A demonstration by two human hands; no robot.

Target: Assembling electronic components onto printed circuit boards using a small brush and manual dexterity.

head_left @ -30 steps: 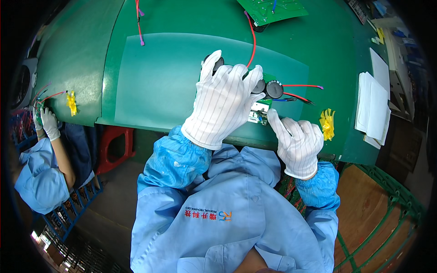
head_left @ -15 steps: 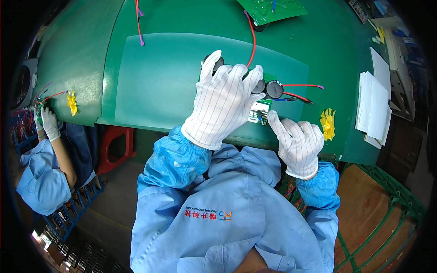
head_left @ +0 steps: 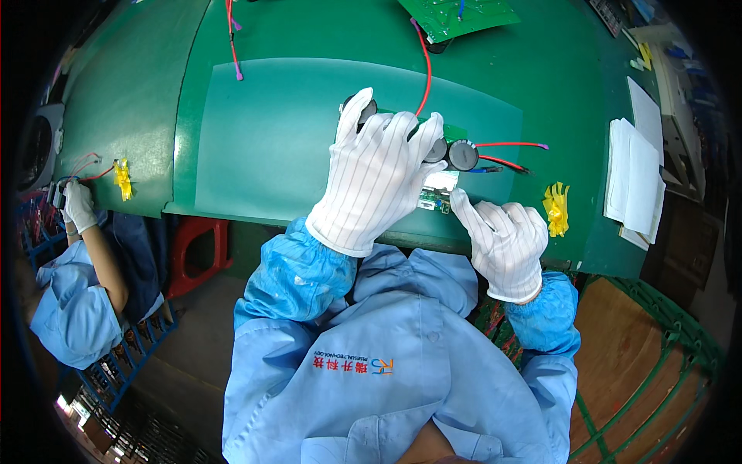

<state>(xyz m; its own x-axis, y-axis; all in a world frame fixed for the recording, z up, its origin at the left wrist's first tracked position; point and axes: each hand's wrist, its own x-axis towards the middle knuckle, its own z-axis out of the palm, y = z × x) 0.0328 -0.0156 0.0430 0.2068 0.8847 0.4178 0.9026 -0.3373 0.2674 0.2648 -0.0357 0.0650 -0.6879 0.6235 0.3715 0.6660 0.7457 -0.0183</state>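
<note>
Just beyond the near edge of the surface, the right hand points its index finger at the circuit board, other fingers curled; whether they pinch anything cannot be told. Yellow strips lie toward the near right corner. The board sits near the near edge, under the left hand, its fingers spread, their grip hidden. White papers lie along the right edge. A second green board lies farthest off.
</note>
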